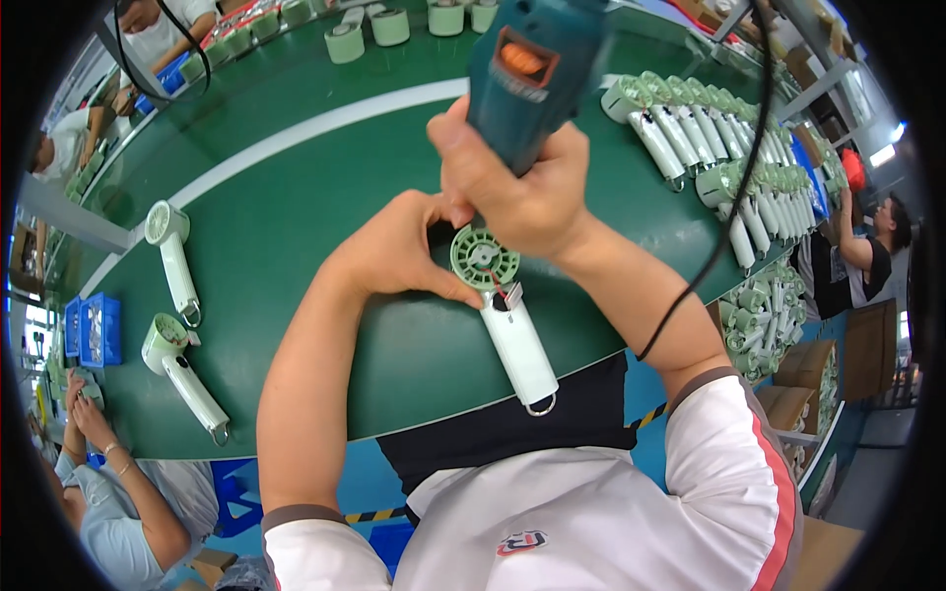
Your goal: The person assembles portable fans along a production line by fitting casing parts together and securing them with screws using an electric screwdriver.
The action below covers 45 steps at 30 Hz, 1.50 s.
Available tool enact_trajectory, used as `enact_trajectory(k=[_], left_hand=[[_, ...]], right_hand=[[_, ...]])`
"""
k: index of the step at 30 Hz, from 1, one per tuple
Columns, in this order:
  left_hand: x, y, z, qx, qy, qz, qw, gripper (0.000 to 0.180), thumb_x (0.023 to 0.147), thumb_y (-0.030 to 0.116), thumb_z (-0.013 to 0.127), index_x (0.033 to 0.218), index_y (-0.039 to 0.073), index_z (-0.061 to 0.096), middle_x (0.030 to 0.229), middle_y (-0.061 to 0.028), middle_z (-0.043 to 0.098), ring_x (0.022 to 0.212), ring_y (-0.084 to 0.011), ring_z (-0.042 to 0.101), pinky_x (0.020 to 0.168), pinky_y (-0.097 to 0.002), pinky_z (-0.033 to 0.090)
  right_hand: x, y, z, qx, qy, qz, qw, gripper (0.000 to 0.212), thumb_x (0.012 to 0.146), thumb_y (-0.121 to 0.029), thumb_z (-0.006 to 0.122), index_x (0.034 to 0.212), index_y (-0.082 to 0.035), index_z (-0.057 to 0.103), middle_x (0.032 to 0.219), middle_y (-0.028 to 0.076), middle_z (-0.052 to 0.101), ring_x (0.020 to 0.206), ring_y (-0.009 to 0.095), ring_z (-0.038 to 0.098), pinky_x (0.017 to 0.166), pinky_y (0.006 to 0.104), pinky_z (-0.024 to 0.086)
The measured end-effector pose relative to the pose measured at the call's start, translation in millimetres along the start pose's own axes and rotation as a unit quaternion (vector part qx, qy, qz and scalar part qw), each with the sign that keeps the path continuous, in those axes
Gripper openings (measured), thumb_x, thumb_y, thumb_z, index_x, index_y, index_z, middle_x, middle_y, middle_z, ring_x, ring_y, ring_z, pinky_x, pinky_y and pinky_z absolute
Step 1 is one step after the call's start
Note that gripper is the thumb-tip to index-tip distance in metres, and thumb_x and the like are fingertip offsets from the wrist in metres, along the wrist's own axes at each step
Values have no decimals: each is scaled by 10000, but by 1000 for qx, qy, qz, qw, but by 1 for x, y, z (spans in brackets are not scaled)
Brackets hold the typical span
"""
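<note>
A teal electric screwdriver (532, 89) with an orange part stands upright in my right hand (517, 187), the fingers wrapped round its lower body. Its tip is hidden behind my hands, over the far edge of the fan head. Below it lies a handheld fan (519, 353) with a white handle, a metal loop at its end, and a round pale green head. Red wires and a small white connector show where head and handle meet. My left hand (399, 241) curls round the left side of the fan head, thumb against its lower edge, holding it on the green table (296, 217).
Two similar fans (174, 261) lie at the left, near blue bins (99, 330). Rows of fans (690, 128) stand at the far right. Green cups (390, 27) line the back. A black cable (734, 212) hangs over my right forearm. Other people work at both sides.
</note>
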State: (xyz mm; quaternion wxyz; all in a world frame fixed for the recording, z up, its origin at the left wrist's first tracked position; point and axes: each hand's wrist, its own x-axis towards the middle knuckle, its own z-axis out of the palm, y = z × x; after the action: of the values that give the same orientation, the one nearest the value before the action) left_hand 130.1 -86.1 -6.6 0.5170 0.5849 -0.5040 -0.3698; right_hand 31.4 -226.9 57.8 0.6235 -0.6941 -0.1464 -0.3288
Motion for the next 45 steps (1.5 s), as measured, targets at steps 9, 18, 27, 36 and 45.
enact_trajectory(k=[9, 18, 27, 36, 45], left_hand=[[-3, 15, 6, 39, 18, -34, 998, 559, 537, 108, 1010, 965, 40, 656, 920, 4, 678, 904, -123, 604, 836, -304, 478], [-1, 17, 1, 51, -14, -21, 998, 688, 558, 117, 1006, 1179, 19, 727, 1103, -53, 728, 1031, -145, 660, 970, -317, 510], [3, 13, 2, 49, -18, -23, 998, 713, 546, 96, 1000, 1208, 28, 742, 1148, -56, 729, 1064, -159, 649, 1010, -321, 494], [2, 13, 3, 34, -15, -33, 999, 720, 535, 71, 1000, 1206, 25, 743, 1173, -62, 727, 1085, -167, 645, 1044, -327, 483], [3, 12, 4, 28, -5, -21, 999, 691, 555, 118, 994, 1192, 12, 746, 1072, -49, 741, 964, -115, 668, 929, -285, 517]], right_hand=[[-7, 3, 1, -8, 0, -3, 1000, 115, 949, -65, 727, 940, 1, 634, 653, 0, 621, 517, 61, 590, 466, 234, 450], [8, -6, -25, 97, -39, -64, 992, 185, 1022, -148, 605, 1086, 25, 610, 650, 89, 624, 489, 169, 608, 460, 307, 494], [19, 32, -72, 32, 183, -11, 982, 221, 1040, -151, 597, 1063, 66, 565, 622, 69, 551, 473, 183, 551, 446, 367, 490], [20, 47, -62, 24, 161, -5, 987, 269, 1033, -193, 647, 994, 69, 604, 602, 62, 578, 468, 164, 583, 451, 328, 500], [21, 48, -59, 23, 167, 9, 986, 286, 1027, -209, 660, 958, 64, 611, 589, 59, 579, 469, 160, 584, 450, 326, 497]])
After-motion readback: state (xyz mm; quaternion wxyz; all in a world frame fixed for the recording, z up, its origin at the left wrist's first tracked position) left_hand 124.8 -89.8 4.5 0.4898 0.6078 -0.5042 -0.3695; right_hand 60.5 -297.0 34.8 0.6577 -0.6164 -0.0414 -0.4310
